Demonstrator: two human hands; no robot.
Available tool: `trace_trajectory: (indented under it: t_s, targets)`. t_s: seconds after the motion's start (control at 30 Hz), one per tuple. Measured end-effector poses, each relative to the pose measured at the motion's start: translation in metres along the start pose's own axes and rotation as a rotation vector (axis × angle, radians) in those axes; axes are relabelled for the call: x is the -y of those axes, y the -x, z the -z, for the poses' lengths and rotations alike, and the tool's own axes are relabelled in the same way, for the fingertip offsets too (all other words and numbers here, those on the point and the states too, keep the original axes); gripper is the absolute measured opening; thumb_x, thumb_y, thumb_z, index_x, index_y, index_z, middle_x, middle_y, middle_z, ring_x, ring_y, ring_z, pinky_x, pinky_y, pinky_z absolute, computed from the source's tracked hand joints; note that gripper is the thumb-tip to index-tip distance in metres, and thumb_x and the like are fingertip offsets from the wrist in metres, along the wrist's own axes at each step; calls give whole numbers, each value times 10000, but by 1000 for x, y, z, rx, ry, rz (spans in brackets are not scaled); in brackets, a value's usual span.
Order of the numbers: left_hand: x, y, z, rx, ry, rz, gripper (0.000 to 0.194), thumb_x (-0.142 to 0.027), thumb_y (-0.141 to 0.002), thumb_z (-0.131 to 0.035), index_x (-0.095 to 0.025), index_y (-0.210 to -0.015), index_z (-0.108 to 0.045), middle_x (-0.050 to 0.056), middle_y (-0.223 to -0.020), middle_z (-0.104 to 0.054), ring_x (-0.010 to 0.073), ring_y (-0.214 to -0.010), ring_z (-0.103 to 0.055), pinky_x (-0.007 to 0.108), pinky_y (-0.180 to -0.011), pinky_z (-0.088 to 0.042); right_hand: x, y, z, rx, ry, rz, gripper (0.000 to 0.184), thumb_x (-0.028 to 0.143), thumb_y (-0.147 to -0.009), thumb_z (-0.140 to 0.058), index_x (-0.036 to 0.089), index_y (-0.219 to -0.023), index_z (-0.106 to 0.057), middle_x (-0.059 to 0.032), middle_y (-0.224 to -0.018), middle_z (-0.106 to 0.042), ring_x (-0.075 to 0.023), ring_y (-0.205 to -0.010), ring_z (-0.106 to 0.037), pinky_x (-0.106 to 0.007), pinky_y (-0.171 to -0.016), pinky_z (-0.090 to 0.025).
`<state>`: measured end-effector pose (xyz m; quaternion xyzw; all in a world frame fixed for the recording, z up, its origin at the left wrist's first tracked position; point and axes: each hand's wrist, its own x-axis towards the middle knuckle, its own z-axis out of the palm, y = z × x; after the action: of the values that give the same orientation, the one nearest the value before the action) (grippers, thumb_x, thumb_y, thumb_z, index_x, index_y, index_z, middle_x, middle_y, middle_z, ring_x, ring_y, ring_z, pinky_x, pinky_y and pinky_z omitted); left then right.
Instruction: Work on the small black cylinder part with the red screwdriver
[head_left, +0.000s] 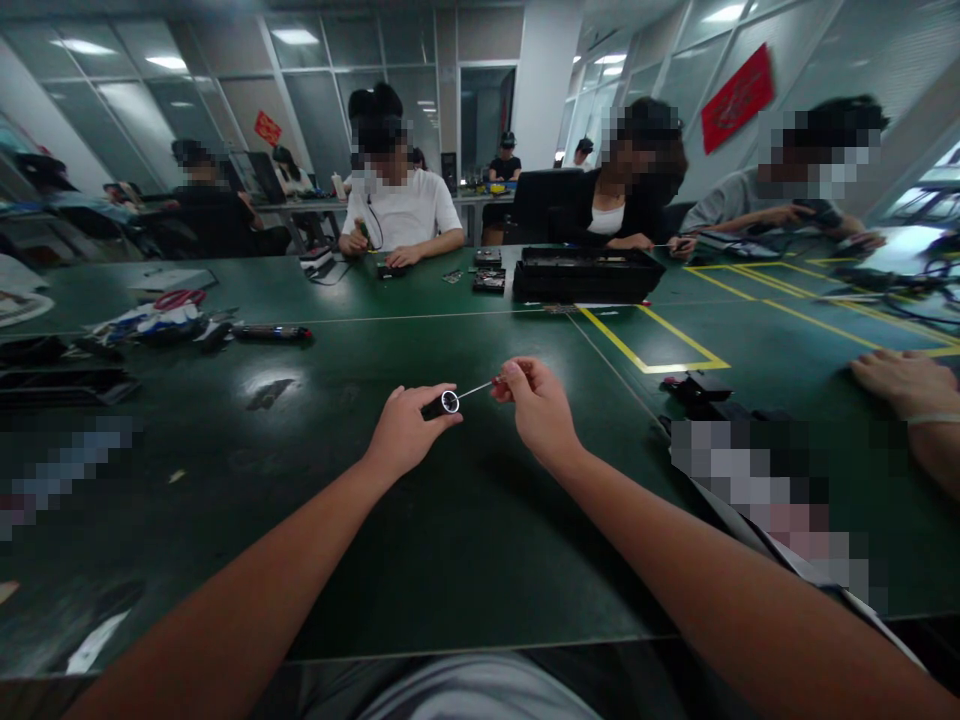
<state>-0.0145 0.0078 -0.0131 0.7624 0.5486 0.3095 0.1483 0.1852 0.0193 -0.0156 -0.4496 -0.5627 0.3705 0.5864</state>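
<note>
My left hand (405,428) is closed around a short black cylinder (448,402) with a bright ring at its end, which faces right and towards me. Its kind I cannot make out. Between the fingertips of my right hand (538,405) is a thin metal rod (476,389). The rod slants down to the left, and its far tip meets or passes close by the ringed end; whether it touches I cannot tell. A small reddish spot shows at the right fingers, which hide the rod's other end. Both hands are above the green table (450,560).
Beyond my hands lies a long black housing (589,275), with small dark parts (489,280) beside it. Tools and cables (165,315) are heaped at left, near a dark pen-like tool (271,333). Another person's hand (900,385) rests at right. Several people sit across the table.
</note>
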Motion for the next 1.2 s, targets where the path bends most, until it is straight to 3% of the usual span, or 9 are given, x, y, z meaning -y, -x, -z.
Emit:
trace_trajectory:
  t_s: [0.17,0.53,0.93,1.1,1.2]
  targets:
    - [3,0,-1,-2,8,5,418,-312,-854,-765,-277,-1264,-689,59,-1247,-734,281,-1187,-650,577,-1182,-286,-4,-2,3,33,1,-6,242,443,-966,-568,210,-961,-631,-33,-862,-706,-174,-773,-678,-352,-747,-536]
    - [3,0,-1,7,24,-1,399,-311,-863,-751,-274,-1256,-689,56,-1243,-731,271,-1166,-644,570,-1167,-303,-3,-4,1,20,-161,-160,288,489,-890,-630,202,-905,-622,-23,-836,-689,-153,-735,-655,-322,-709,-509]
    - [6,1,-3,12,32,-8,406,-322,-869,-740,-285,-1270,-683,58,-1258,-722,278,-1190,-636,600,-1187,-266,-4,-3,-1,4,-212,-166,294,499,-850,-666,209,-877,-623,-13,-806,-684,-155,-713,-647,-316,-681,-500]
    - [7,1,-4,11,45,-9,412,-327,-866,-746,-287,-1271,-681,54,-1258,-723,276,-1193,-634,609,-1193,-251,-2,-1,0,1,-123,-127,282,490,-901,-631,210,-918,-640,-20,-839,-704,-157,-731,-653,-324,-708,-512]
    - [7,1,-4,12,41,-2,417,-333,-864,-746,-289,-1273,-680,56,-1271,-718,281,-1211,-626,606,-1197,-253,3,0,4,3,57,-55,349,553,-904,-632,211,-835,-641,-9,-723,-684,-159,-657,-626,-317,-652,-479]
